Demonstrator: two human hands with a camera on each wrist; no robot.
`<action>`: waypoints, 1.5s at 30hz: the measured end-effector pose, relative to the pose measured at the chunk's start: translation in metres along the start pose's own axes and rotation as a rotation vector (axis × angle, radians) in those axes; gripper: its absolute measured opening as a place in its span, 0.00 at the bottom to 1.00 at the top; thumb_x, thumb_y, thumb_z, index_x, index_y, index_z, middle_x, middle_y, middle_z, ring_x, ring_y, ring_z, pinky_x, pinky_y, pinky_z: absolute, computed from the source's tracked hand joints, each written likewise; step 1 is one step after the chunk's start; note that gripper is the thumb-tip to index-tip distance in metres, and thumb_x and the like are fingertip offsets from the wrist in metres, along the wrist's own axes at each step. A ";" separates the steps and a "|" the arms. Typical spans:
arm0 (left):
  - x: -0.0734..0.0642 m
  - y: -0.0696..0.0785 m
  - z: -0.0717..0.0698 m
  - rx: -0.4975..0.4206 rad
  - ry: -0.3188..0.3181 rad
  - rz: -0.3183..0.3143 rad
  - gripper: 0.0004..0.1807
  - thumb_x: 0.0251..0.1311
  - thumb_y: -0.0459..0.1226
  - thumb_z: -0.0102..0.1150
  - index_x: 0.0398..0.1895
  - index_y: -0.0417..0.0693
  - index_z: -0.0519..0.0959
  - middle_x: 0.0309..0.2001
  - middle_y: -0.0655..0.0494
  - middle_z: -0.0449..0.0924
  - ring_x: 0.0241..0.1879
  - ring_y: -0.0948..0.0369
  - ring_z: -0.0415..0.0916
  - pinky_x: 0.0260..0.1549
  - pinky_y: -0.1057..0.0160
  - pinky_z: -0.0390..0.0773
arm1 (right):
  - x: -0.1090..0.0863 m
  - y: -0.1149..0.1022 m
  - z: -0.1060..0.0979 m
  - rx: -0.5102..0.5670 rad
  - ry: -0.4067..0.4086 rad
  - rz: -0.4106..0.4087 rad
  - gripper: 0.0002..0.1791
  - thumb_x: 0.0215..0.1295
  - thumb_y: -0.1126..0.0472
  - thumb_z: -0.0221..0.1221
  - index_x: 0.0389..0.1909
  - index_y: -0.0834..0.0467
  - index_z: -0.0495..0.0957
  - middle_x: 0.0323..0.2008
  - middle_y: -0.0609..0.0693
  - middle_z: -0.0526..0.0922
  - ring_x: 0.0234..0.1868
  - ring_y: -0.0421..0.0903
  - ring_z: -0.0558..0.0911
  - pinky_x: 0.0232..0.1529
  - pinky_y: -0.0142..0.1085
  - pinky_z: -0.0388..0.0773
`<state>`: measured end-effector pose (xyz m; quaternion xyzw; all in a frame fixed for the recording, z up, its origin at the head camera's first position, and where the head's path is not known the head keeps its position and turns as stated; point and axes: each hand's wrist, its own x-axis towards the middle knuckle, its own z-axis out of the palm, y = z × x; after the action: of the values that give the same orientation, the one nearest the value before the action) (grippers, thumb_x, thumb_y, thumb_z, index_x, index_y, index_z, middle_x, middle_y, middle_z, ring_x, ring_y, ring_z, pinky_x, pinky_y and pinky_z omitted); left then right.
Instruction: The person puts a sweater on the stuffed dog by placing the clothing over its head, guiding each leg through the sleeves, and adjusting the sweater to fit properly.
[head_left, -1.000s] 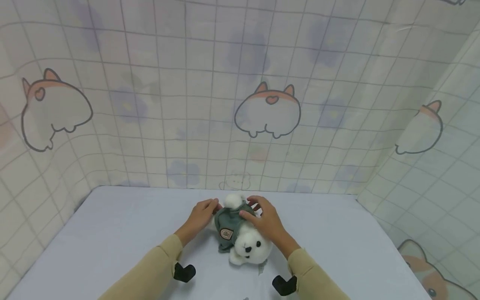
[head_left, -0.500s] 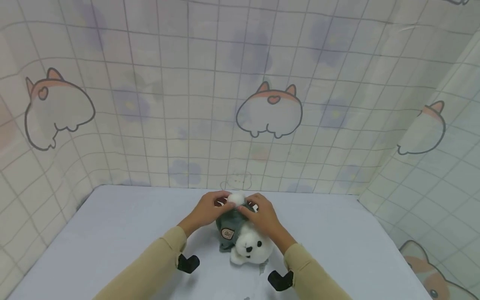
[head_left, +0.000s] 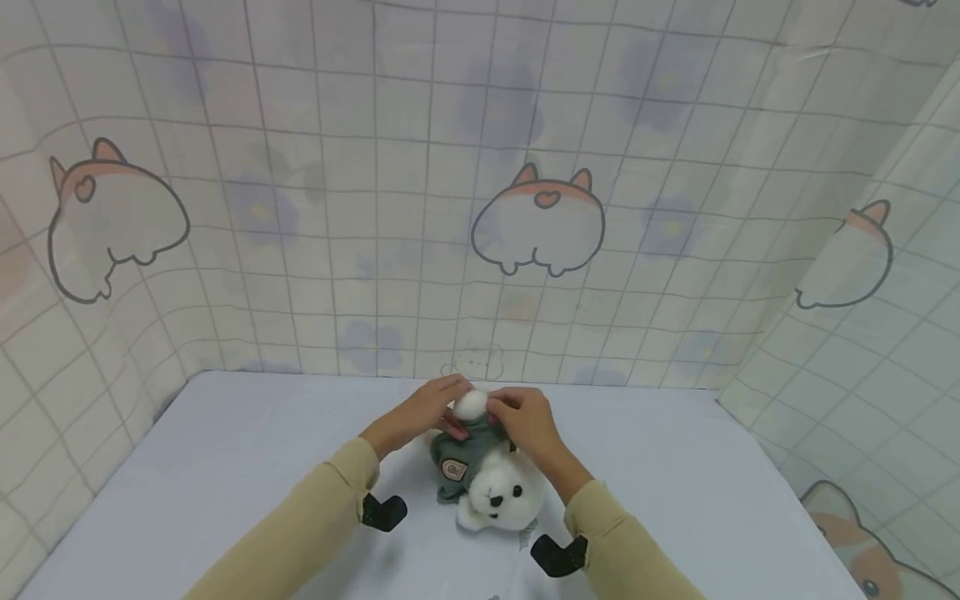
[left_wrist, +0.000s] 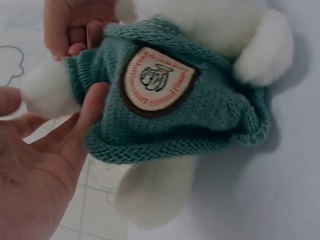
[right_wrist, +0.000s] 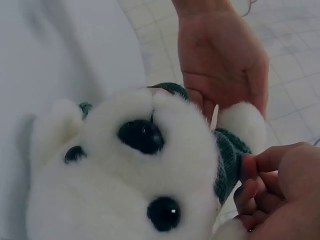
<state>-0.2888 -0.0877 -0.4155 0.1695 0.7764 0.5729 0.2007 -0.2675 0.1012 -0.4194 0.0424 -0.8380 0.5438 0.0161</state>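
Observation:
A white plush dog (head_left: 501, 492) in a green knitted sweater (left_wrist: 215, 110) lies on its side, its face toward the near edge. A cream badge (left_wrist: 159, 82) with a brown border is on the knit. One white paw (right_wrist: 242, 125) pokes out of a sleeve at the far end. My left hand (head_left: 420, 414) curls around that paw, with its thumb on the sweater near the cuff. From the other side, my right hand (right_wrist: 280, 195) pinches the sleeve's knitted cuff (right_wrist: 232, 155) between thumb and finger. The toy's other side is hidden underneath.
The toy lies on a white table (head_left: 262, 450). A gridded cloth with corgi drawings (head_left: 536, 229) hangs behind it and along the sides. Black wrist mounts (head_left: 385, 512) stick out below both sleeves.
My left hand has moved right and up from the toy's side to around the paw. My right hand has shifted from the sweater's back to pinching the cuff. The toy stays almost still.

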 end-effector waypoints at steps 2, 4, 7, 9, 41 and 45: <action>0.001 -0.001 -0.002 -0.065 -0.034 -0.016 0.19 0.75 0.45 0.36 0.53 0.41 0.71 0.53 0.42 0.72 0.36 0.57 0.82 0.40 0.58 0.84 | 0.001 -0.002 0.002 0.049 0.024 0.022 0.08 0.63 0.61 0.61 0.38 0.59 0.86 0.22 0.47 0.84 0.25 0.38 0.77 0.29 0.29 0.75; 0.001 -0.002 -0.005 -0.105 -0.051 -0.012 0.17 0.75 0.43 0.38 0.52 0.40 0.71 0.55 0.42 0.71 0.38 0.57 0.81 0.42 0.58 0.83 | 0.001 -0.003 0.004 0.081 0.047 0.042 0.08 0.62 0.62 0.61 0.37 0.59 0.86 0.21 0.47 0.83 0.24 0.38 0.76 0.27 0.29 0.73; -0.001 -0.003 -0.006 -0.126 -0.029 0.015 0.15 0.74 0.41 0.42 0.52 0.39 0.72 0.57 0.41 0.72 0.41 0.59 0.79 0.43 0.60 0.82 | 0.001 -0.005 0.006 0.085 0.054 0.058 0.08 0.63 0.62 0.61 0.37 0.59 0.86 0.21 0.46 0.83 0.24 0.38 0.77 0.27 0.29 0.74; -0.002 -0.003 -0.006 -0.123 -0.010 0.031 0.15 0.74 0.40 0.44 0.53 0.39 0.73 0.58 0.41 0.73 0.43 0.60 0.77 0.43 0.61 0.81 | 0.000 -0.006 0.007 0.073 0.043 0.061 0.08 0.64 0.61 0.60 0.38 0.59 0.85 0.22 0.47 0.83 0.25 0.39 0.76 0.28 0.29 0.73; -0.015 -0.005 0.010 0.507 0.226 0.347 0.04 0.62 0.33 0.60 0.36 0.53 0.79 0.43 0.55 0.82 0.37 0.62 0.82 0.34 0.69 0.80 | 0.000 -0.005 0.002 -0.348 -0.087 -0.063 0.19 0.72 0.48 0.47 0.25 0.56 0.71 0.21 0.47 0.71 0.26 0.43 0.71 0.29 0.34 0.67; -0.013 -0.005 0.011 0.443 0.242 0.354 0.06 0.64 0.31 0.58 0.39 0.52 0.77 0.44 0.54 0.81 0.41 0.58 0.84 0.40 0.64 0.83 | 0.000 -0.004 0.001 -0.378 -0.093 -0.055 0.19 0.73 0.47 0.47 0.27 0.55 0.72 0.21 0.47 0.70 0.27 0.43 0.70 0.30 0.35 0.67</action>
<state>-0.2721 -0.0863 -0.4217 0.2721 0.8591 0.4318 -0.0380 -0.2672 0.0983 -0.4165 0.0867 -0.9235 0.3738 -0.0004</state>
